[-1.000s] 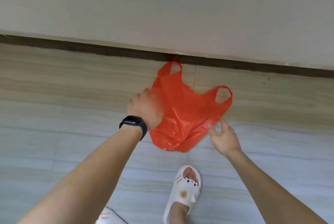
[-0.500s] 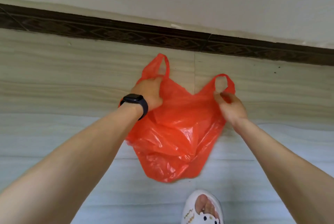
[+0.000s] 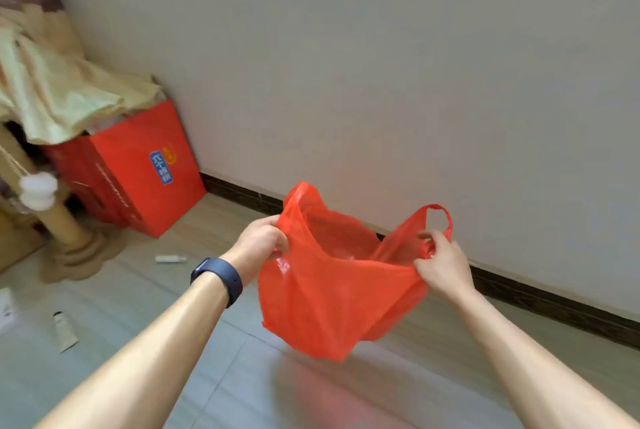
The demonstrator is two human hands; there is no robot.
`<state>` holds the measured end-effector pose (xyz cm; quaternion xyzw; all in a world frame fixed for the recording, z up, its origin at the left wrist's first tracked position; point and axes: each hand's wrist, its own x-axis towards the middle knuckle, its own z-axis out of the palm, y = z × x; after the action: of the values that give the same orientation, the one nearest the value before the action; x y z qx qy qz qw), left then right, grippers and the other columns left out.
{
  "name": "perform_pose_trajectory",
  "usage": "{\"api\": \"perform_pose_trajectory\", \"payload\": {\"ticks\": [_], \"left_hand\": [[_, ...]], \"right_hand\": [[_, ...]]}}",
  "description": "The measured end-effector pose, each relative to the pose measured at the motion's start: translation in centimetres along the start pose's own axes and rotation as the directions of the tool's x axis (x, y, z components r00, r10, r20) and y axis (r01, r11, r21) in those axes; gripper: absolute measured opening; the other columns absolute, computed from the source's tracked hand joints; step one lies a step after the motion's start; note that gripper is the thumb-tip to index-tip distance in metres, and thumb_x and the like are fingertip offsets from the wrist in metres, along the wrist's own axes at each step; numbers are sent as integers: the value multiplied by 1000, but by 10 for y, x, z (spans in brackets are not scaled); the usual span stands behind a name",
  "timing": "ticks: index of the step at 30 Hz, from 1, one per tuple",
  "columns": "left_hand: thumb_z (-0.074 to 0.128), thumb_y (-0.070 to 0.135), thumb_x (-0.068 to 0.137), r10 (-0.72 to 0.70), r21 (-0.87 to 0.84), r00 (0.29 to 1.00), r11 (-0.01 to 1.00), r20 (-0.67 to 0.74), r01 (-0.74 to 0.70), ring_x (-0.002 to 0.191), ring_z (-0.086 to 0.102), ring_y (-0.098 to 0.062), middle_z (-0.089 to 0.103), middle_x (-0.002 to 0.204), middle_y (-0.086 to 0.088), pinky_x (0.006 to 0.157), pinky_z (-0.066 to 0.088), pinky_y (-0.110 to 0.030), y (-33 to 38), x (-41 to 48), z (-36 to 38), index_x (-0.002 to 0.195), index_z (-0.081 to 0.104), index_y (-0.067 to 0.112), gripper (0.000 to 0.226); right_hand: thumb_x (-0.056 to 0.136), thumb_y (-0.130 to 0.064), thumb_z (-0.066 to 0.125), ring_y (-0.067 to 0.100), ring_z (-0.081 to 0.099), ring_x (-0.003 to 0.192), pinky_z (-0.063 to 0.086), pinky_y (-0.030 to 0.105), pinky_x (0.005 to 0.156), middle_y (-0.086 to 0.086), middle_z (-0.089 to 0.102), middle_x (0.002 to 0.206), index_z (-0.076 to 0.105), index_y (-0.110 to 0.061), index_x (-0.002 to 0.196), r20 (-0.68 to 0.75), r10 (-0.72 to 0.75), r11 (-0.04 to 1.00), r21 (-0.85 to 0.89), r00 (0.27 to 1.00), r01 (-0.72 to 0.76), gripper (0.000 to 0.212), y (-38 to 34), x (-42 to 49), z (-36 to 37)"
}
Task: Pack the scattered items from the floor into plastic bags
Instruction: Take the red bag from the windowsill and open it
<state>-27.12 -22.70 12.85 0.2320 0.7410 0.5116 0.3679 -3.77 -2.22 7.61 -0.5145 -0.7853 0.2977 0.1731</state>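
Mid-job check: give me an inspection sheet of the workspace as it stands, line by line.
Surface: pale, glossy tiled floor.
Job's things: red plastic bag held up with its mouth spread open; white tube and small white cylinder lie on the floor to the left, apart from the bag.
Clutter: red box partly under a yellowish cloth; cardboard post beside it.
Hands: left hand grips the bag's left rim; right hand pinches its right handle.
Cables: nothing seen.
Surroundings: plain wall with a dark baseboard.
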Motion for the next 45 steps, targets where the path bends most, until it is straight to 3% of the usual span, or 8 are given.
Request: {"api": "perform_pose_trajectory", "payload": {"ticks": [11,17,25,32,36,38,41,45], "left_hand": [[69,37,74,189,333,930,940,-314,-78,87,62,-30,65,87,-9,69,46,-36,46,-138,-122,86,57,12,30],[22,-15,81,-41,-542,911,815,-409,-206,42,51,-11,64,101,-12,36,31,-14,18,-157,-156,94,58,16,49],[50,8,80,-67,186,996,979,-64,78,42,21,-12,53,42,16,39,19,-18,-18,-174,-140,106,75,27,41],[43,8,86,-46,-9,984,999,173,48,42,15,-8,66,72,19,36,13,-20,5,-172,-117,119,68,21,44],[55,12,86,42,161,998,986,36,-47,57,55,-15,66,115,12,49,43,-25,21,-168,-118,122,68,23,40],[61,27,86,92,680,993,733,-70,-20,119,58,-20,46,148,9,92,47,-31,12,-166,-135,128,64,29,42],[54,28,91,186,986,975,133,-121,97,117,59,-28,42,148,-1,86,48,-34,-26,-163,-142,129,61,26,38],[38,17,104,25,960,961,55,-275,274,115,54,-35,29,157,-9,70,52,-37,-88,-156,-124,147,39,29,45]], "right_hand": [[81,-17,59,30,60,110,52,40,89,-1,50,130,48,-25,134,15,-473,845,-277,881,458,55,-140,-108,-55],[63,4,58,27,46,116,50,36,79,5,32,145,56,-20,93,166,-667,598,-462,726,655,39,-131,-137,-26],[56,-9,63,23,59,115,52,35,79,-5,63,125,65,-34,83,472,-800,280,-251,370,926,37,-115,-202,94],[82,-3,37,11,63,107,50,29,92,-3,67,120,64,-19,119,303,-717,694,390,627,605,49,-171,-256,158],[89,-32,58,23,27,146,34,37,114,1,11,164,35,-35,149,574,-549,733,-18,608,680,64,-154,-227,157],[89,-42,57,27,5,152,18,47,121,5,-17,164,13,-38,155,682,-388,601,-322,619,732,80,-125,-207,143],[96,-46,41,28,-11,152,-8,63,116,10,-25,161,3,-37,156,712,-241,404,-544,660,735,72,-87,-188,118],[93,-51,39,23,-8,152,-26,67,105,10,-9,165,-4,-35,157,696,-198,197,-662,690,723,79,-72,-169,102]]}}
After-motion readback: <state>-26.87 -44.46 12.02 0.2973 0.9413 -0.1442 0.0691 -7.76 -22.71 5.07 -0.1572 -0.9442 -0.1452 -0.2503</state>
